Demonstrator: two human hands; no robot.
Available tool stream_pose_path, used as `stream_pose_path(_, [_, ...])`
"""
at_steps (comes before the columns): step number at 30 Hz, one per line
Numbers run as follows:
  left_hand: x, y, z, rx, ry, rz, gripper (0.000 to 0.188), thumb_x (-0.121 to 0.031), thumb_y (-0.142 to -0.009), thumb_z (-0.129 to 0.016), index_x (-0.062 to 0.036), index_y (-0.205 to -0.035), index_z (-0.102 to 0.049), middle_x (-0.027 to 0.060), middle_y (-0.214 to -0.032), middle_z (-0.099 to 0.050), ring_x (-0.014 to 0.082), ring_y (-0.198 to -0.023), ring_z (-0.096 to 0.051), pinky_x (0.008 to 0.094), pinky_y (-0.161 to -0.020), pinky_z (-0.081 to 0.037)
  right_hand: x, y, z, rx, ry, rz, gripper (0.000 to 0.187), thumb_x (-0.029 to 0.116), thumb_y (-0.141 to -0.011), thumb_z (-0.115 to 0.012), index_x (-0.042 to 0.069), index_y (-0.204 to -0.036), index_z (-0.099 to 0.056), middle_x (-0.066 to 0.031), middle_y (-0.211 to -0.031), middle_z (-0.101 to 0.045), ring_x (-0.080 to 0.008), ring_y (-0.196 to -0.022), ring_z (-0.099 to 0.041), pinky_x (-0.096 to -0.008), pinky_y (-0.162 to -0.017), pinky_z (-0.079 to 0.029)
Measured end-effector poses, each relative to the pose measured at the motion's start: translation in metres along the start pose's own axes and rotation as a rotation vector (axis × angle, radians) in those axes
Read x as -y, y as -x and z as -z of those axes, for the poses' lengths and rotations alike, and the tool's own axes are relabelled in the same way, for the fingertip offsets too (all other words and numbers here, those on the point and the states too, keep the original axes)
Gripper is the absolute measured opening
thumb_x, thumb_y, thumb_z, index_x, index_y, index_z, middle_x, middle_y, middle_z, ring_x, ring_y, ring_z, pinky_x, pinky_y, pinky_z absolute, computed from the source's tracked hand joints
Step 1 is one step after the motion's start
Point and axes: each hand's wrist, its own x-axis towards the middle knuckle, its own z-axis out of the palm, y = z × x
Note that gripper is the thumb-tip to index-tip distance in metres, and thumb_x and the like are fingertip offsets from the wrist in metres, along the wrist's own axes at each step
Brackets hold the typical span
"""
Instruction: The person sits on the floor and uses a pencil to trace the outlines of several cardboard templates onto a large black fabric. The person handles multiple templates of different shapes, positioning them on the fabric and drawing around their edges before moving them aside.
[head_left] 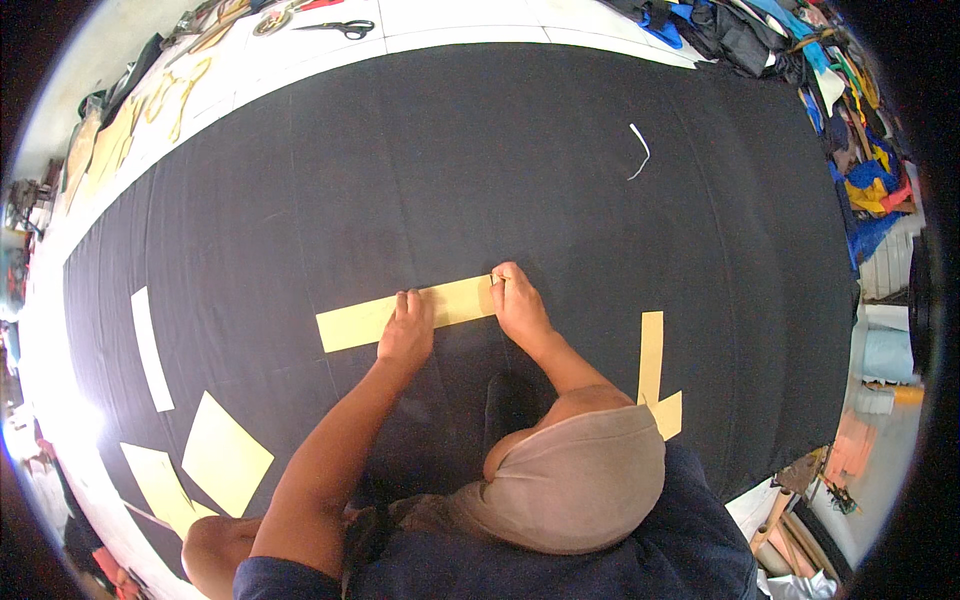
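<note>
A long yellow card strip (455, 303) lies slightly aslant on a wide spread of black fabric (480, 170). My left hand (408, 328) presses down on the middle of the strip with bent, gathered fingers. At the strip's right end, my right hand (516, 303) is closed in a pinch over the edge. Something small and thin seems to be between those fingertips, but its kind cannot be made out. A brown cap (580, 485) covers part of the fabric near the lower edge.
Yellow card pieces (228, 452) lie at the near left, beside a white strip (153, 350). Another yellow strip (651, 355) is at right. A thin white scrap (640, 152) rests farther off. Black scissors (345, 28) are beyond the far edge; cloth scraps (870, 180) pile up at far right.
</note>
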Motion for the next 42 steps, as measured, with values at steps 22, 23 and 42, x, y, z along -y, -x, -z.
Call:
stream_pose_path(22, [-0.029, 0.004, 0.033, 0.111, -0.133, -0.022, 0.077, -0.023, -0.101, -0.055, -0.0383, -0.165, -0.015, 0.0347, -0.156, -0.033, 0.0568, -0.144, -0.032, 0.0583, -0.118, -0.033, -0.001, 0.032, 0.025, 0.139, 0.285, 0.306, 0.023, 0.007, -0.095, -0.051, 0.001, -0.115, -0.06, -0.0224, -0.123, -0.066, -0.0425, -0.106, -0.067, -0.0507, -0.09, -0.056])
stream_pose_path(23, [-0.028, 0.003, 0.031, 0.111, -0.124, -0.023, 0.077, -0.022, -0.101, -0.055, -0.0383, -0.165, -0.015, 0.0349, -0.156, -0.032, 0.0571, -0.144, -0.031, 0.0586, -0.118, -0.033, 0.0, 0.032, 0.025, 0.167, 0.275, 0.277, 0.024, 0.007, -0.096, -0.051, 0.001, -0.117, -0.06, -0.0224, -0.124, -0.066, -0.0424, -0.108, -0.066, -0.0504, -0.091, -0.055])
stream_pose_path(42, [-0.023, 0.06, -0.001, -0.171, 0.164, 0.221, 0.068, -0.046, -0.099, -0.058, -0.0238, -0.159, -0.037, 0.0242, -0.162, -0.029, 0.0467, -0.153, -0.022, 0.0653, -0.122, -0.018, -0.043, 0.037, 0.023, -0.227, -0.139, 0.023, 0.029, 0.023, -0.107, -0.053, 0.002, -0.127, -0.055, -0.0201, -0.125, -0.067, -0.0356, -0.105, -0.067, -0.0464, -0.094, -0.052])
